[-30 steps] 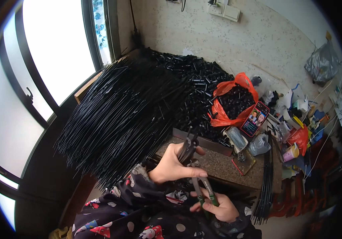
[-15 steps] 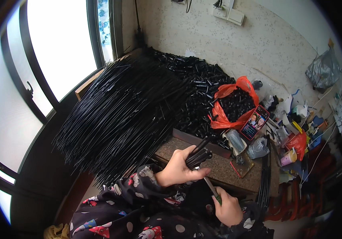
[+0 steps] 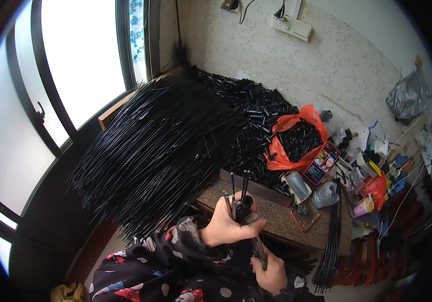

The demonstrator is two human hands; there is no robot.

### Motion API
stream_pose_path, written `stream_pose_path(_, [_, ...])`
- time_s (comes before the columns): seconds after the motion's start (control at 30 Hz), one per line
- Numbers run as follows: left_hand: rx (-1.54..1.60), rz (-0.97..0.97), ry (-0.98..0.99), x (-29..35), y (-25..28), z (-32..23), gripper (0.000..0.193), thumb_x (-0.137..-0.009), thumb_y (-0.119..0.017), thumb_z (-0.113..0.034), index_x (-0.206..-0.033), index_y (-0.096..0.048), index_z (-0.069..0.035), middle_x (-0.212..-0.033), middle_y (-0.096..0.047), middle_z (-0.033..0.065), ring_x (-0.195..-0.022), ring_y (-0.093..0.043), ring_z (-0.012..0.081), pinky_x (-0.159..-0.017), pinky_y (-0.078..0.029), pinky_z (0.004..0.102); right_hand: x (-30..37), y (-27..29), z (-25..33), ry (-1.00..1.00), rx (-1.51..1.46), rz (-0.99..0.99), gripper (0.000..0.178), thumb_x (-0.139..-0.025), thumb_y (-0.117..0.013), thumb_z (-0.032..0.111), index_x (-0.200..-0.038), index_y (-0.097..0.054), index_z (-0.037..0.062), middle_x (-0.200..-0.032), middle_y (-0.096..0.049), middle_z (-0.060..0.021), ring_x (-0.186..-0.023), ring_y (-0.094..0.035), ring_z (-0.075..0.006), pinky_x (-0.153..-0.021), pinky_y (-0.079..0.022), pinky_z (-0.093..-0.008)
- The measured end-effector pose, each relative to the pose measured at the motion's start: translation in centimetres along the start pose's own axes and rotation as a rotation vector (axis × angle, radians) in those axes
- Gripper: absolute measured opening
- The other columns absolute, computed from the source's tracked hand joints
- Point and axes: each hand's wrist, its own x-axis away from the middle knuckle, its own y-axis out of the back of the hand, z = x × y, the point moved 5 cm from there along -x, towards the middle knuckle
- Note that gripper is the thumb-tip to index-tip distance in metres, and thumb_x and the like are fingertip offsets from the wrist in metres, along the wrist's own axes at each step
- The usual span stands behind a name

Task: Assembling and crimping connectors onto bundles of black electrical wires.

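Tally left of one phone (image 3: 321,162)
Our left hand (image 3: 231,227) clutches at least three black rods (image 3: 244,185); our right hand (image 3: 272,274) grips one tool (image 3: 259,250).

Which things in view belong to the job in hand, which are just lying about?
Likely the job:
black rods in the left hand
green-handled tool in the right hand
rod heap
pile of short black parts

Likely lying about:
phone
cup
grey hanging bag
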Motion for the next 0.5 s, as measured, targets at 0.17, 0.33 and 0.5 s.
stream_pose_path(0.17, [-0.042,0.039,0.020,-0.3,0.1,-0.2,0.026,-0.070,-0.074,-0.011,-0.087,-0.056,-0.003,-0.069,-0.052,-0.0034,-0.065,-0.047,0.0037,-0.059,-0.037,0.0196,-1.9,2.0,-2.3,0.017,-0.012,0.114,0.033,-0.080,-0.061,0.013,-0.111,-0.055,0.0006,-0.079,-0.057,-0.0139,-0.069,-0.059,-0.0273,-0.066,-0.046,-0.0298])
stream_pose_path(0.33, [-0.179,0.072,0.005,0.5,1.1,0.6,0.017,-0.074,-0.070,-0.011,-0.083,-0.057,-0.002,-0.070,-0.054,-0.0007,-0.066,-0.049,0.0077,-0.060,-0.038,0.0231,-4.6,4.8,-11.5,-0.032,0.434,-0.181,0.036,-0.076,-0.066,0.029,-0.088,-0.056,-0.0025,-0.087,-0.051,-0.0154,-0.085,-0.054,-0.0318,-0.069,-0.044,-0.0397])
stream_pose_path(0.5, [-0.085,0.154,0.032,1.4,3.3,1.3,0.015,-0.072,-0.066,-0.008,-0.072,-0.053,0.000,-0.066,-0.057,0.0073,-0.060,-0.052,0.0133,-0.055,-0.041,0.0255,-4.5,4.5,-16.3,-0.114,0.750,-0.269,0.038,-0.078,-0.063,0.032,-0.094,-0.054,-0.0012,-0.093,-0.050,-0.0151,-0.090,-0.050,-0.0332,-0.074,-0.043,-0.0402])
